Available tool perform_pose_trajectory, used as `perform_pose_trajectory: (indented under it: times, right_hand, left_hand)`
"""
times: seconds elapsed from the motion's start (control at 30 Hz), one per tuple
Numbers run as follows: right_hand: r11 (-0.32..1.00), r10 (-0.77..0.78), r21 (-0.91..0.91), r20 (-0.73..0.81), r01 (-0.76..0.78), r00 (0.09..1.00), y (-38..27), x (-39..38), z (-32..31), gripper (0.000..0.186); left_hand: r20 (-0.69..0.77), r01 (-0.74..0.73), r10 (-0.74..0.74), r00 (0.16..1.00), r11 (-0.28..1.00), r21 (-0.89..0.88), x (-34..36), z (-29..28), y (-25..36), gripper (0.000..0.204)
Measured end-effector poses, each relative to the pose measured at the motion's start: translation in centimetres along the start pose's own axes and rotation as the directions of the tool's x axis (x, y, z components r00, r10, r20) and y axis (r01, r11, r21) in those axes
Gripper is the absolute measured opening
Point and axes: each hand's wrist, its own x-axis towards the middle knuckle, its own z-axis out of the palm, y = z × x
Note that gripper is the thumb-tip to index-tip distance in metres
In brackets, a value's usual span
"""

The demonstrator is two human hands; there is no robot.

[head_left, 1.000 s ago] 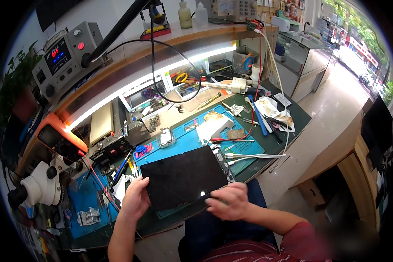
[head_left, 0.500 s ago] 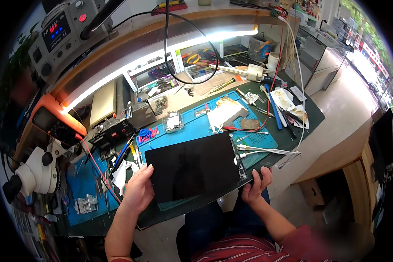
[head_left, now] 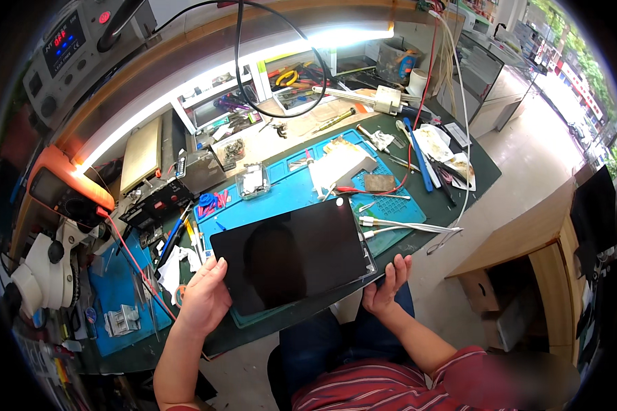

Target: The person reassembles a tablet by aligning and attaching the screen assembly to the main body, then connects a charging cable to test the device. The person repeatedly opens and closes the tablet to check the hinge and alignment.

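A tablet [head_left: 291, 257] with a dark glossy screen is tilted above the near edge of the bench. My left hand [head_left: 204, 294] is closed on its lower left edge, thumb at the front; the fingers behind are hidden. Along the tablet's right end a strip of silvery inner parts shows beside the black glass. My right hand [head_left: 386, 286] is just off that lower right corner, palm up, fingers raised and apart, with nothing in it. A blue work mat [head_left: 253, 209] lies beyond the tablet.
White cables [head_left: 411, 225] lie right of the tablet. A clear parts box [head_left: 252, 181] and a white block [head_left: 343, 166] sit on the mat. An orange multimeter [head_left: 72, 188] and white microscope [head_left: 44, 270] stand left. A black cable loop [head_left: 238, 61] hangs overhead.
My view has shifted slightly, so the bench appears further left and up. The tablet's angle has changed a little, and reflections now show on its screen. My right hand's fingers have straightened.
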Motion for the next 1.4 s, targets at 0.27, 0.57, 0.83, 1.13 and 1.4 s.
perform_pose_trajectory:
  times: [0.27,0.57,0.83,1.13,1.4]
  right_hand:
    - [1.0,0.005,-0.003,-0.014,-0.005,1.0,0.2,-0.6,0.2,0.058]
    - [1.0,-0.001,0.013,-0.036,0.002,0.999,0.3,-0.8,0.6,0.059]
    - [0.999,-0.036,-0.03,-0.031,0.035,0.999,0.8,-0.6,0.5,0.06]
    - [1.0,-0.022,0.011,-0.05,0.023,0.999,0.5,-0.9,0.7,0.058]
    - [1.0,-0.012,0.021,-0.052,0.013,0.999,0.4,-0.7,0.7,0.056]
  left_hand:
    - [0.058,0.006,-0.003,0.998,0.999,-0.045,-0.1,-0.6,0.0,0.035]
    - [0.076,-0.01,0.012,0.997,1.0,-0.022,-0.2,-1.2,-0.3,0.036]
    - [0.072,-0.008,0.007,0.997,1.0,0.012,0.2,0.2,-0.1,0.039]
    - [0.09,-0.009,0.009,0.996,1.0,0.005,0.0,0.2,0.0,0.036]
    - [0.09,-0.039,0.034,0.995,0.997,0.062,0.1,0.2,0.0,0.038]
